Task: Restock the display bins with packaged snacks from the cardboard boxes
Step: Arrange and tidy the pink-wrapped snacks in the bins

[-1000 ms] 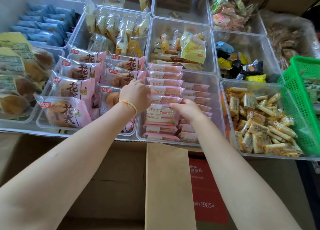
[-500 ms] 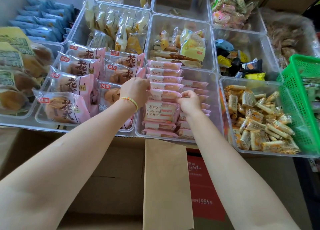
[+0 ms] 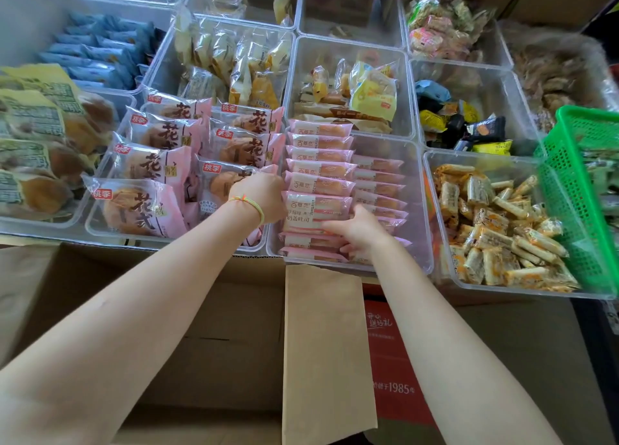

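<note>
Pink packaged snacks (image 3: 320,170) stand in two rows inside a clear display bin (image 3: 422,230) at the middle front. My left hand (image 3: 259,195) grips the left end of one pink pack (image 3: 315,210) in the left row. My right hand (image 3: 360,230) grips the right end of that same pack, fingers curled over it. An open cardboard box (image 3: 214,327) sits below the bins, under both forearms, with one flap (image 3: 323,350) raised.
Left of the pink bin is a bin of larger pink bread packs (image 3: 150,163). To the right are a bin of orange-white bars (image 3: 495,233) and a green basket (image 3: 579,193). More clear bins with mixed snacks fill the back rows. A red box (image 3: 392,361) lies below.
Both hands slid back toward me along the left row. They now hold a pack nearer the bin's front. The view shifted slightly.
</note>
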